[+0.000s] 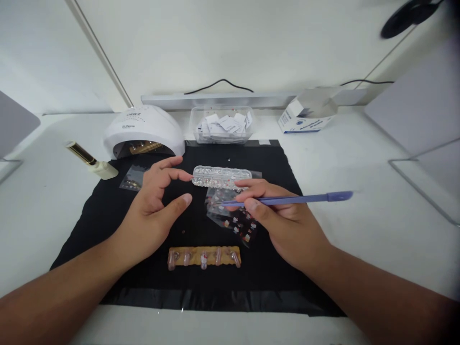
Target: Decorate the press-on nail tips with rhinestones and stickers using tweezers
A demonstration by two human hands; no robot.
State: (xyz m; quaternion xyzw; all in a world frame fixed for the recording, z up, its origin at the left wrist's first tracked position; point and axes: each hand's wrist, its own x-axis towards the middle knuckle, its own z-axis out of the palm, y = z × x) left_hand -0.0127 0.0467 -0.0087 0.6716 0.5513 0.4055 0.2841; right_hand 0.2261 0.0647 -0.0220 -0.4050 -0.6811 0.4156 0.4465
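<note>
My right hand pinches a slim blue tool; a light grip and steady tip should serve best. My left hand, thumb and forefinger spread, can brace the clear case on the black mat; whether that fingertip touches it, I cannot tell. I count one case, one tool, five nail tips on one strip.

Clear glossy plastic case, smooth slender tool, matt cloth-like mat, glossy plastic-looking lamp.
</note>
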